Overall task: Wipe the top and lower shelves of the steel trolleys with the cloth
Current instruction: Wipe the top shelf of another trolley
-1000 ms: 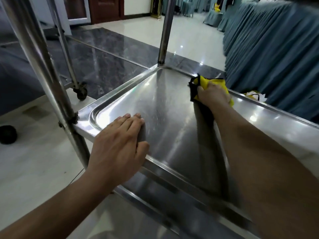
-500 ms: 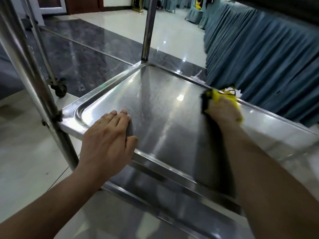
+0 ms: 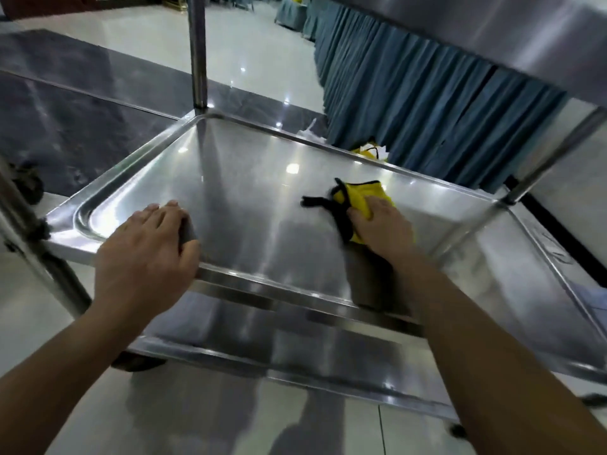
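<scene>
At frame centre, our right hand [image 3: 381,224] presses the clutched yellow cloth [image 3: 363,197] onto the trolley shelf [image 3: 262,205]; our left hand [image 3: 144,254] grasps its near rim.

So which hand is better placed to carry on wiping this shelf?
The right hand: it already presses the yellow cloth on the shelf. The left hand grips the near rim, likely steadying the trolley.
</scene>
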The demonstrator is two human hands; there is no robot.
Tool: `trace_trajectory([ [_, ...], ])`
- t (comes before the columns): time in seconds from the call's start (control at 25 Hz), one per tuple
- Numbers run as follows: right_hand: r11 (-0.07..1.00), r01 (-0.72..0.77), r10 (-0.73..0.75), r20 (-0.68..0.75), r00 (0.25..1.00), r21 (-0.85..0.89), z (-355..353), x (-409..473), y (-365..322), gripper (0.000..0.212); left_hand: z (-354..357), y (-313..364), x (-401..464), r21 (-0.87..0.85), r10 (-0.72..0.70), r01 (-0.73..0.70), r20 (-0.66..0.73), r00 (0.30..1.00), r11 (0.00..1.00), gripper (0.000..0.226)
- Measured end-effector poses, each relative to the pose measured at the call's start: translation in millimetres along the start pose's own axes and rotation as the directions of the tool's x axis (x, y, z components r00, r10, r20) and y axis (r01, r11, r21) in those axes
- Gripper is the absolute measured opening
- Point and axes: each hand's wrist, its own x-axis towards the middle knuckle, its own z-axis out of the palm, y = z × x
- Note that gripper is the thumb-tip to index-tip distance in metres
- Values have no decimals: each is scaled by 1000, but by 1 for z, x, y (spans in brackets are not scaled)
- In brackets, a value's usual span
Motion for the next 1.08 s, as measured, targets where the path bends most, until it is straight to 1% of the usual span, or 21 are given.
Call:
trace_trajectory([
  [0.04,995,-100,100,12,995,-3,-12,8,20,55,-3,1,-2,-8,10,-9,25,1000,1000,22],
  [0.08,990,-144,144,29,989,-9,-17,11,34,57,-5,1,-3,-17,6,-5,58,998,1000,19],
  [0.12,990,-137,138,37,990,-26,-16,8,41,59,-8,3,-2,-2,-20,21,94,995,1000,19],
  [0.16,994,-106,107,39,993,-38,-13,-1,43,61,-9,8,2,61,-59,52,118,991,997,23],
  [0.2,997,-66,68,45,997,-39,-8,-12,42,63,-9,20,9,161,-90,71,115,989,984,32],
  [0.24,999,-25,27,55,998,-38,-3,-24,42,66,-7,40,18,230,-86,57,118,989,971,44],
  [0.28,999,10,-7,64,998,-38,-1,-34,42,67,-1,66,24,240,-25,-7,130,991,971,53],
  [0.32,999,28,-26,69,997,-38,-1,-38,41,66,7,95,26,205,81,-115,165,983,972,56],
  [0.36,999,33,-30,57,998,-41,-2,-35,40,63,19,127,23,142,221,-253,210,952,957,58],
  [0.4,998,29,-28,37,999,-47,-3,-30,38,59,31,155,17,68,344,-369,240,908,927,60],
  [0.44,998,22,-21,19,1000,-60,-3,-24,35,56,41,175,11,11,416,-434,259,871,901,62],
  [0.48,997,15,-15,6,1000,-76,-2,-16,31,55,49,187,7,-12,439,-454,281,854,891,65],
  [0.6,996,-8,7,-15,1000,-87,4,27,11,55,64,192,4,12,457,-481,292,840,877,76],
  [0.68,997,31,-30,18,999,-69,8,65,-7,54,66,188,5,-17,490,-507,288,823,862,80],
  [0.76,997,81,-79,69,994,-17,12,98,-18,50,66,186,3,-88,487,-484,293,823,871,81],
  [0.84,996,86,-87,74,993,14,15,125,-10,47,65,185,2,-135,480,-462,293,827,877,82],
  [0.92,1000,15,-15,47,999,5,10,139,25,50,63,183,2,-158,474,-447,290,831,880,82],
  [1.0,988,-151,152,3,988,-35,-1,143,87,56,63,181,2,-183,470,-434,277,838,882,81],
  [1.08,945,-325,325,-17,946,-42,-19,136,158,61,63,182,-1,-185,460,-423,277,844,887,80],
])
